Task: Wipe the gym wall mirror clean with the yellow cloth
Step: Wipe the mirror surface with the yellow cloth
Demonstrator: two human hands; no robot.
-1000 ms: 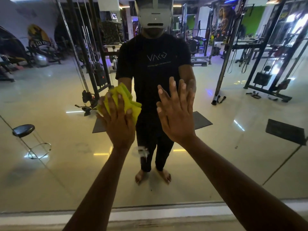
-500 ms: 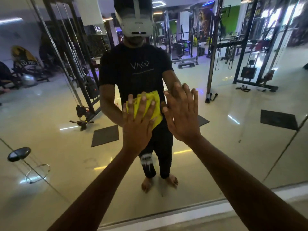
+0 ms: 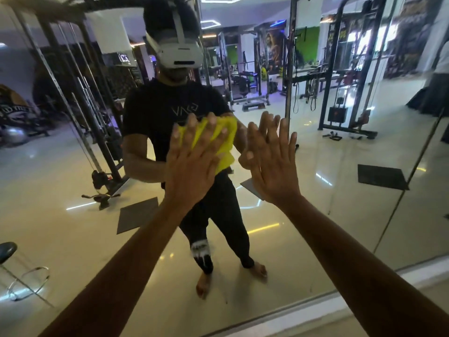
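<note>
The gym wall mirror (image 3: 340, 215) fills the view and reflects me and the gym hall. My left hand (image 3: 192, 164) presses the yellow cloth (image 3: 226, 144) flat against the glass at chest height, fingers spread and straight over it. The cloth sticks out to the right of and below the fingers. My right hand (image 3: 272, 161) lies flat on the bare glass just right of the cloth, fingers straight and pointing up, holding nothing.
The mirror's lower edge meets a pale ledge (image 3: 303, 314) at the bottom. A vertical seam (image 3: 410, 171) between mirror panels runs at the right. Reflected are cable machines, floor mats and a black stool (image 3: 7, 250) at the left.
My left hand has slid the cloth to the right across the glass, from the left of my reflection to beside my right hand. The right hand stays flat on the mirror.
</note>
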